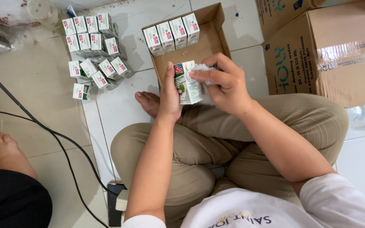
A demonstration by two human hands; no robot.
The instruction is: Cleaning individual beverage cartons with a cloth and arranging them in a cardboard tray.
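My left hand [169,95] holds a small white and green carton [188,84] upright above my crossed legs. Pressed against the carton's top edge is a white cloth [201,69], gripped by my right hand [224,82]. Just beyond the hands lies an open brown cardboard tray [210,44] on the tiled floor, with a row of several similar cartons [172,34] standing along its far side.
Several loose cartons [93,48] stand in rows on the floor to the left. Large closed cardboard boxes [330,55] sit at the right. Another person's foot [3,154] and dark clothing are at the lower left, beside black cables [55,137].
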